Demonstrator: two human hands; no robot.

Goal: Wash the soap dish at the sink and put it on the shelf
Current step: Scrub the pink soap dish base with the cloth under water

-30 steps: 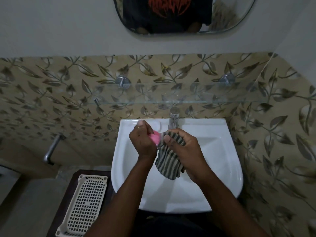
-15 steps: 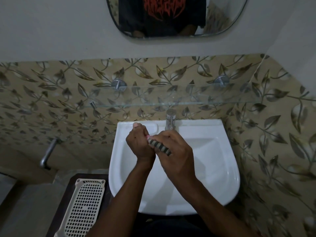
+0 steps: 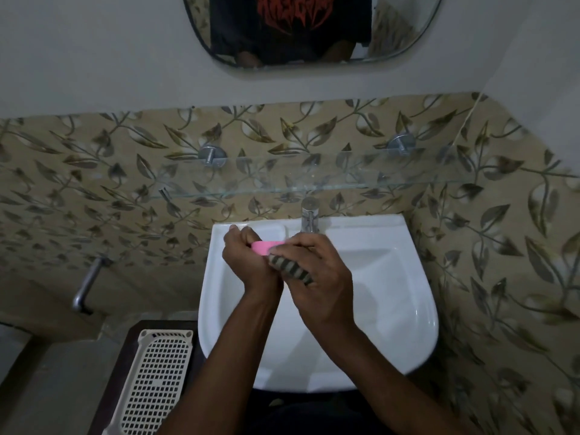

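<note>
Gripping pink soap dish (image 3: 265,248) in curled left hand (image 3: 251,265), clutching striped cloth (image 3: 292,269) in right hand (image 3: 323,281) at its 3 o'clock; seen only as a pink edge, otherwise hidden behind both hands.

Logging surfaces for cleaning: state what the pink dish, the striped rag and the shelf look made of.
The pink dish: probably plastic, smooth, evenly coloured. The striped rag: soft fabric, crumpled under the right hand. The shelf: clear glass, tiles showing through, greenish edge.
</note>
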